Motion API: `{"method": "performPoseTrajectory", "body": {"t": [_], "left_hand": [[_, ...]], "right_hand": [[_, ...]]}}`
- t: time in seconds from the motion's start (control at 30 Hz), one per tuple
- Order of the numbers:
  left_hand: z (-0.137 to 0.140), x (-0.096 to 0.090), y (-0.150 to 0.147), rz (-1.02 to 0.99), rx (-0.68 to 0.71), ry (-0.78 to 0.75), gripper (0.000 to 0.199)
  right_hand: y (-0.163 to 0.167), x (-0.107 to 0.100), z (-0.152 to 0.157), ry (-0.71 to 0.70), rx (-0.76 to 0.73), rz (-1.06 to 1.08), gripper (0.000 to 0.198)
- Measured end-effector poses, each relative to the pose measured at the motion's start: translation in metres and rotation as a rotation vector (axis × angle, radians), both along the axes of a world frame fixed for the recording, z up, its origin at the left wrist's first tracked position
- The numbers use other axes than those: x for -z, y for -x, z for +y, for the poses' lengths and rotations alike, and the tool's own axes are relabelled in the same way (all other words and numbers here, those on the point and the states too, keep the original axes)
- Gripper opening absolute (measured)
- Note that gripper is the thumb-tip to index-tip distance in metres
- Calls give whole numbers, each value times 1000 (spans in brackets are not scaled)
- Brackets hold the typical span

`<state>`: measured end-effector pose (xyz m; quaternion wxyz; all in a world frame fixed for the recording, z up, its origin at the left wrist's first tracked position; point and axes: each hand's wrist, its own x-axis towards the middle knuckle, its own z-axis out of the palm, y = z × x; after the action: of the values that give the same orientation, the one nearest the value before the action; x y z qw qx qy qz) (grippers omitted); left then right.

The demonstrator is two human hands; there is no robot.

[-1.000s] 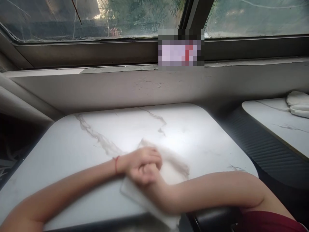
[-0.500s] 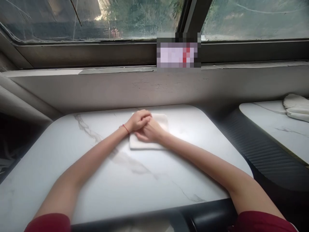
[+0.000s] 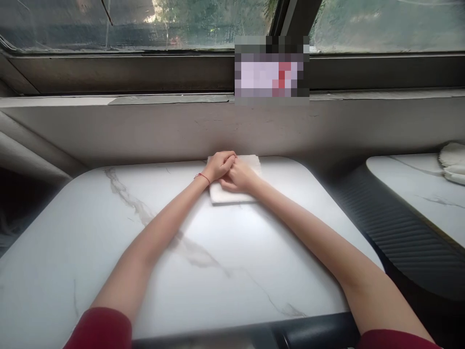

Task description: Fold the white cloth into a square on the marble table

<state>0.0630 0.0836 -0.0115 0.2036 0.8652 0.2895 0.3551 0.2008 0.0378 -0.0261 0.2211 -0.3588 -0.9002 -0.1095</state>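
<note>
A folded white cloth [image 3: 232,198] lies on the white marbled table [image 3: 203,291], close to its far edge by the wall. My right hand [image 3: 241,177] presses down on the cloth with fingers curled, their tips partly hidden. Over it lies my left hand [image 3: 220,165], its closed fingers wrapped across the back and knuckles of the right one. A thin red string bracelet [image 3: 202,177] circles my left wrist. Both arms reach far out across the table top.
A wall [image 3: 145,128] with a window ledge rises behind the table. To the right, past a dark ribbed surface [image 3: 395,232], stands a second marbled table [image 3: 410,179] with a crumpled whitish cloth [image 3: 454,162] on it. A dark edge [image 3: 316,329] borders the table near me.
Both hands, still stacked, have slid the cloth away from me and a little right, up to the table's far edge. The view has shifted slightly.
</note>
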Motion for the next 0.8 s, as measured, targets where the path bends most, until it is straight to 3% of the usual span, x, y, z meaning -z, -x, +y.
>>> {"method": "performPoseTrajectory", "body": {"t": [0.5,0.8], "left_hand": [[0,-1,1,20,-17,0,35],[-24,-2,-13,53,43,-12,37]], "right_hand": [[0,1,3,-10,-16,-18,33],[-12,-1,-36,5,70,-55,33]]}}
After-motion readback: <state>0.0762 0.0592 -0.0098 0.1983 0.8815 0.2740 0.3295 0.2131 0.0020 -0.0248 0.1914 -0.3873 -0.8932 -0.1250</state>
